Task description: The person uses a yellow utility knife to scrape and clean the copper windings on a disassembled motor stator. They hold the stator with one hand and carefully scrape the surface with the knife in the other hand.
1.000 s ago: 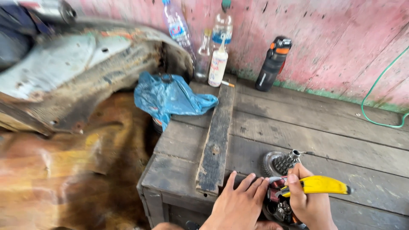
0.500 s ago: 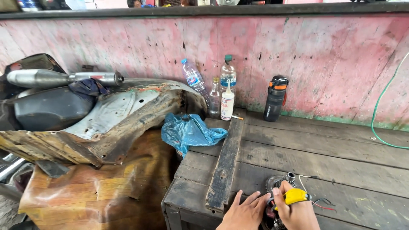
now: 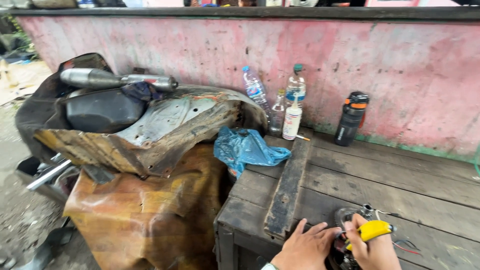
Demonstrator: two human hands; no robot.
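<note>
- Head view: round dark metal engine part with thin wires (image 3: 350,235) sits at the near edge of the grey plank bench (image 3: 400,185), under both hands.
- Right hand (image 3: 372,250) has its fingers closed round a yellow-handled tool (image 3: 372,231); left hand (image 3: 305,247) lies flat, fingers spread, steadying the part.
- Judged: working the part; next calls for a firm hold.
- Beyond the fingers: dark wooden slat (image 3: 290,185), blue plastic bag (image 3: 247,147), 3 clear bottles (image 3: 277,102), black flask (image 3: 351,117); none obstructs.

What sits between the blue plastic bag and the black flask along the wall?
In the head view, between the blue plastic bag and the black flask stand clear plastic bottles and a white squeeze bottle on the wooden bench.
</note>
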